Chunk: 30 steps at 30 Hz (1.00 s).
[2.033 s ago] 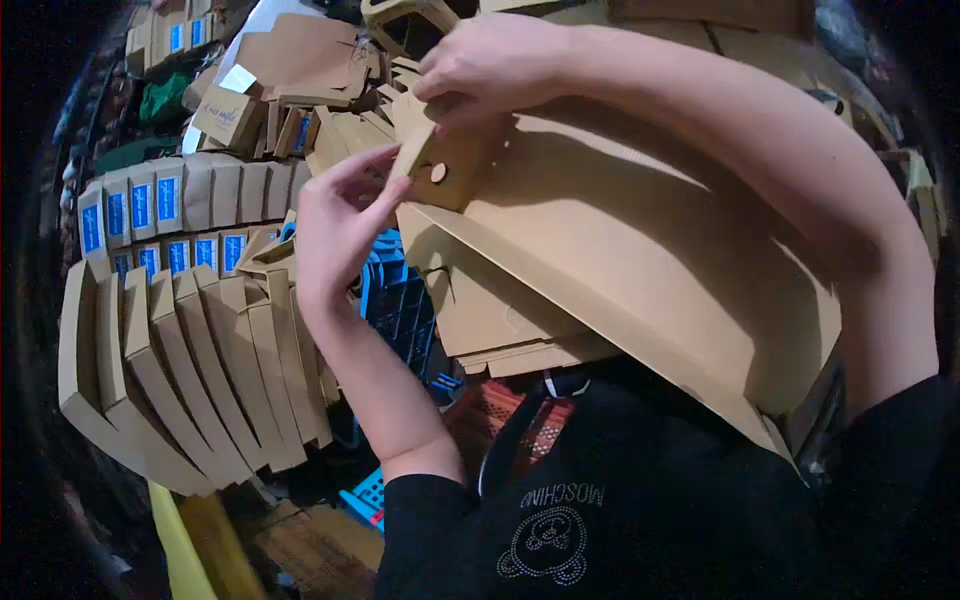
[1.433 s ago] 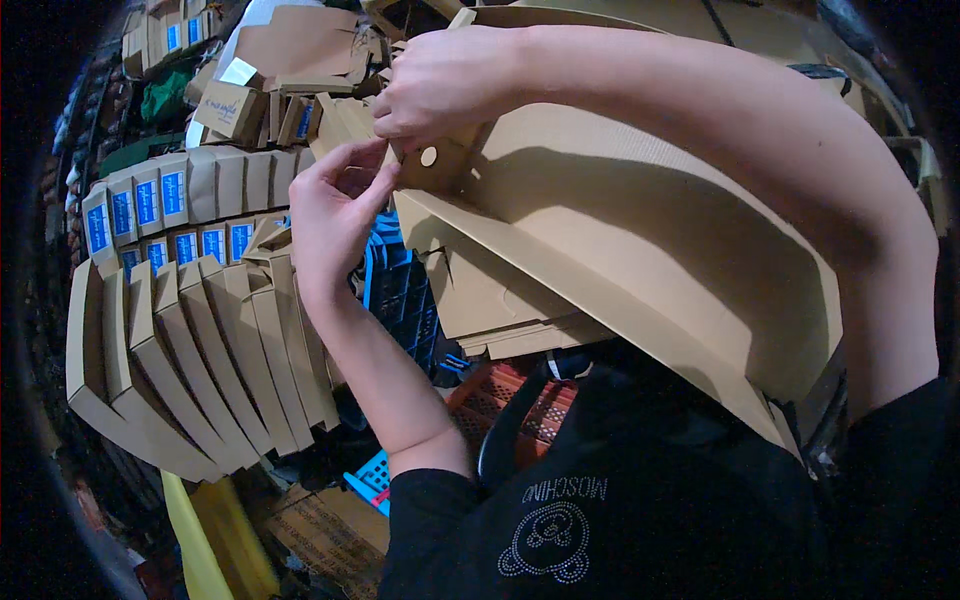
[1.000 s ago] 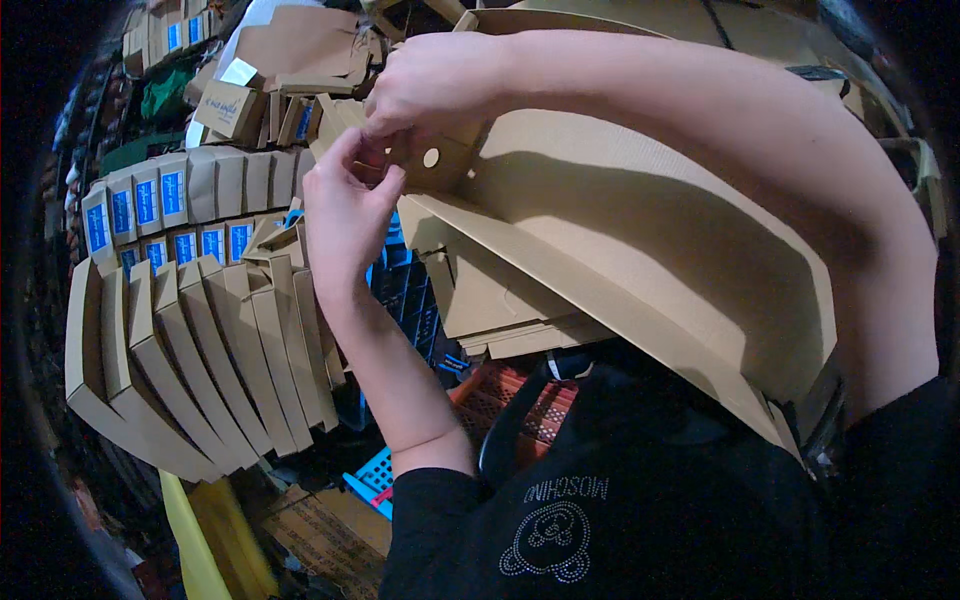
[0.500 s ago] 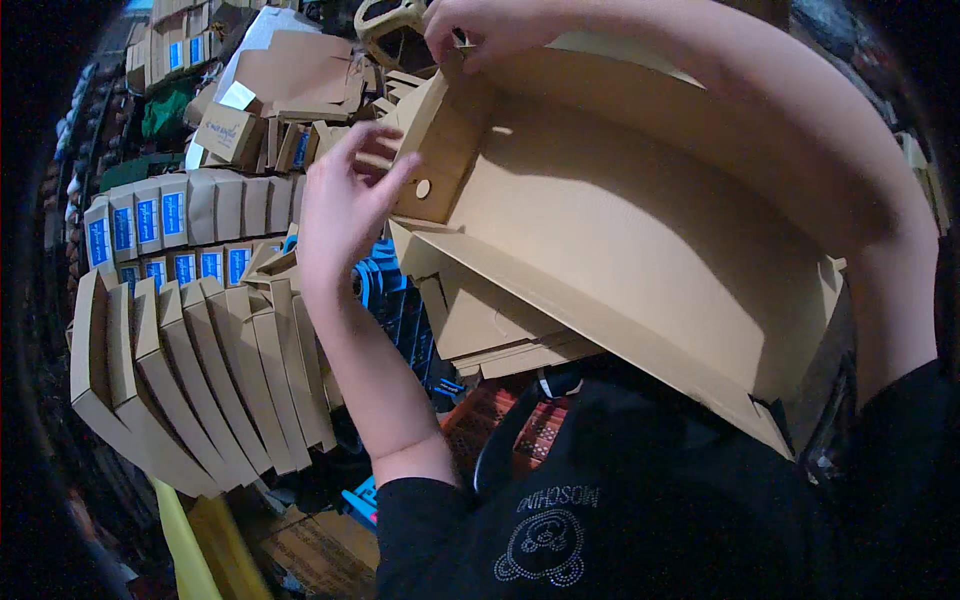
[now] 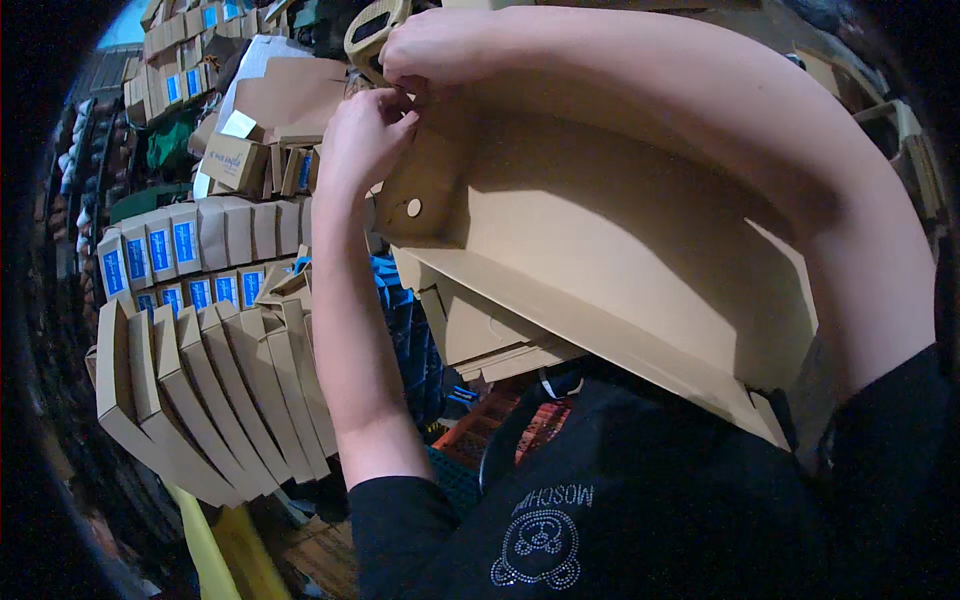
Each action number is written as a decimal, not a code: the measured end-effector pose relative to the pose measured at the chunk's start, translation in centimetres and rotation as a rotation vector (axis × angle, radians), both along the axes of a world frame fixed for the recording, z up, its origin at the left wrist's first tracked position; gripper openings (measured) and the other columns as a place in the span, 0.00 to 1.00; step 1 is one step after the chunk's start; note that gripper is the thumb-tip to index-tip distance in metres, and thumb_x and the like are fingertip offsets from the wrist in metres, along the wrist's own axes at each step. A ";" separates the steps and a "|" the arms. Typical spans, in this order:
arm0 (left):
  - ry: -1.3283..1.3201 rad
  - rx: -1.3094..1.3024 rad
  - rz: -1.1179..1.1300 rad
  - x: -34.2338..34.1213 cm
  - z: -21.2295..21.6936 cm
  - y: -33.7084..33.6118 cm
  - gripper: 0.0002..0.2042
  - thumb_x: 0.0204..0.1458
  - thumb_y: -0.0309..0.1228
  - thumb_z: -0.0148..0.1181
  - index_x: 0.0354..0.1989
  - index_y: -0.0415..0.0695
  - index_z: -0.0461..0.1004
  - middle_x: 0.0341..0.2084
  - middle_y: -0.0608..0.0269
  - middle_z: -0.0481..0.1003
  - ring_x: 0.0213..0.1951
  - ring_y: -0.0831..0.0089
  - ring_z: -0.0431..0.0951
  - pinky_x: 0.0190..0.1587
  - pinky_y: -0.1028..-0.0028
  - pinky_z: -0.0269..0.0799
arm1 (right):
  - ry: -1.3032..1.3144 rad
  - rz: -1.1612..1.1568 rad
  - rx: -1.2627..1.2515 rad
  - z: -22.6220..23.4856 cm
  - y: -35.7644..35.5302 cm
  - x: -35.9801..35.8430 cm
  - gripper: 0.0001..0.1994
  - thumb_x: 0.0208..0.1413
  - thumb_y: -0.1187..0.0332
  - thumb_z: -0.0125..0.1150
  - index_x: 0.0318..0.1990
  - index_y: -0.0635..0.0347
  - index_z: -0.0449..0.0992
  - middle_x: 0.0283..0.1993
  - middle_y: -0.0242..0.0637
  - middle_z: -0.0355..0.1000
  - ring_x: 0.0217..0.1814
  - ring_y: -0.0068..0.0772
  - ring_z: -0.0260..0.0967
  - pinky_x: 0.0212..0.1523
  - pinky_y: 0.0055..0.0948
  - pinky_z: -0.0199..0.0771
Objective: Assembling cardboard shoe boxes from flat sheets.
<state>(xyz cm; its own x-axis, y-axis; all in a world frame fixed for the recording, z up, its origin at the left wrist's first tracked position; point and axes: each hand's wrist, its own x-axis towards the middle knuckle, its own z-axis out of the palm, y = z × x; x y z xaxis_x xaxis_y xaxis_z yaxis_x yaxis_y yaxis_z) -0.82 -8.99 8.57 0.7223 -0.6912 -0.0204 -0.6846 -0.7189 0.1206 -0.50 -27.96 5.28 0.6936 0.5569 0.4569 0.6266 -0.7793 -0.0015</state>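
A large open cardboard box of plain brown board lies tilted before me, with a round hole in its left end wall. My left hand has its fingers bent and closed on the upper edge of that end wall. Beside it, at the far left corner, my right hand reaches across the box and pinches the board with its fingertips. The two hands nearly touch, and the fingertips are partly hidden. My right forearm covers much of the far wall. Under the near side are flat cardboard pieces.
Several slim cardboard boxes stand in a leaning row at the left. Behind them runs a row of boxes with blue labels. A beige tape dispenser-like object is beyond my hands. A red crate sits below.
My left hand has moved up and away from me and closed from spread fingers onto the box's corner edge. My right hand has shifted left and slightly down.
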 end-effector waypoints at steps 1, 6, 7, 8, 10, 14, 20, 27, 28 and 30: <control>0.025 -0.014 0.007 -0.1 0.2 -0.6 0.14 0.55 0.32 0.63 0.45 0.36 0.80 0.32 0.50 0.83 0.35 0.64 0.84 0.42 0.68 0.77 | -0.002 -0.012 0.002 -0.2 -0.8 0.1 0.09 0.45 0.67 0.62 0.27 0.63 0.81 0.29 0.50 0.78 0.33 0.53 0.78 0.35 0.45 0.77; 0.146 -0.095 0.129 -0.2 -0.3 2.0 0.18 0.61 0.40 0.61 0.44 0.35 0.80 0.27 0.56 0.80 0.29 0.75 0.78 0.35 0.72 0.73 | 0.256 0.164 0.140 3.1 -2.1 -2.3 0.15 0.50 0.60 0.69 0.40 0.60 0.81 0.38 0.48 0.79 0.42 0.50 0.78 0.42 0.43 0.76; 0.178 -0.106 0.191 -0.4 -0.2 2.9 0.20 0.62 0.44 0.59 0.43 0.34 0.81 0.25 0.59 0.80 0.27 0.78 0.76 0.33 0.74 0.72 | 0.253 0.172 0.136 4.5 -2.6 -3.1 0.15 0.50 0.60 0.69 0.40 0.60 0.81 0.38 0.48 0.79 0.42 0.50 0.78 0.42 0.43 0.76; 0.299 -0.219 0.211 0.3 -0.8 3.1 0.23 0.65 0.48 0.54 0.43 0.35 0.81 0.25 0.62 0.79 0.27 0.78 0.76 0.33 0.75 0.71 | 0.370 0.046 0.084 6.7 -4.3 -5.3 0.16 0.53 0.58 0.69 0.43 0.60 0.80 0.39 0.47 0.79 0.43 0.47 0.77 0.44 0.42 0.75; 0.363 -0.301 0.201 -0.5 -0.2 2.4 0.23 0.65 0.48 0.54 0.43 0.36 0.81 0.26 0.64 0.78 0.27 0.78 0.75 0.34 0.75 0.71 | 0.459 -0.066 0.108 9.3 -7.9 -9.7 0.18 0.56 0.57 0.68 0.48 0.59 0.80 0.42 0.45 0.79 0.44 0.42 0.77 0.44 0.40 0.75; 0.392 -0.470 0.352 -2.3 0.1 11.4 0.19 0.64 0.44 0.56 0.40 0.37 0.81 0.27 0.64 0.78 0.29 0.80 0.75 0.34 0.79 0.71 | 0.680 -0.104 0.308 11.4 -8.0 -13.6 0.22 0.61 0.53 0.65 0.55 0.59 0.77 0.46 0.41 0.79 0.48 0.33 0.76 0.48 0.35 0.76; 0.338 -0.460 0.141 -4.7 -1.3 7.5 0.14 0.56 0.35 0.67 0.42 0.35 0.79 0.24 0.69 0.73 0.28 0.83 0.70 0.30 0.79 0.65 | 0.447 -0.420 0.594 9.0 -21.6 -30.0 0.22 0.62 0.55 0.61 0.57 0.60 0.75 0.45 0.35 0.76 0.47 0.26 0.72 0.51 0.29 0.73; 0.058 -0.710 0.131 -6.2 -1.4 7.2 0.12 0.56 0.30 0.65 0.46 0.36 0.79 0.30 0.61 0.76 0.31 0.78 0.76 0.32 0.76 0.71 | 0.598 -0.759 0.832 5.7 -17.9 -41.0 0.18 0.64 0.63 0.61 0.57 0.61 0.75 0.47 0.32 0.76 0.49 0.22 0.72 0.51 0.25 0.73; 0.024 -0.708 0.123 -7.3 -0.5 7.0 0.13 0.55 0.29 0.66 0.47 0.39 0.79 0.35 0.57 0.77 0.35 0.69 0.79 0.38 0.70 0.74 | 0.639 -0.840 0.783 5.5 -17.2 -41.6 0.18 0.63 0.63 0.62 0.57 0.61 0.74 0.46 0.32 0.77 0.48 0.23 0.73 0.50 0.25 0.73; -0.079 -0.705 -0.064 -10.6 1.1 5.7 0.14 0.53 0.31 0.68 0.46 0.39 0.79 0.35 0.57 0.78 0.35 0.67 0.79 0.40 0.68 0.75 | 0.692 -0.928 0.717 4.3 -16.9 -43.4 0.19 0.60 0.64 0.65 0.57 0.60 0.75 0.46 0.33 0.77 0.48 0.22 0.73 0.49 0.27 0.74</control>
<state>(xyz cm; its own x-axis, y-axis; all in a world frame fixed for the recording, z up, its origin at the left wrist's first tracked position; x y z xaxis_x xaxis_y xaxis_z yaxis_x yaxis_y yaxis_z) -11.45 -3.27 9.69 0.6609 -0.5614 0.4980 -0.7486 -0.4463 0.4904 -43.87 -44.85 9.53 0.8831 -0.4463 -0.1449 -0.4170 -0.6048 -0.6785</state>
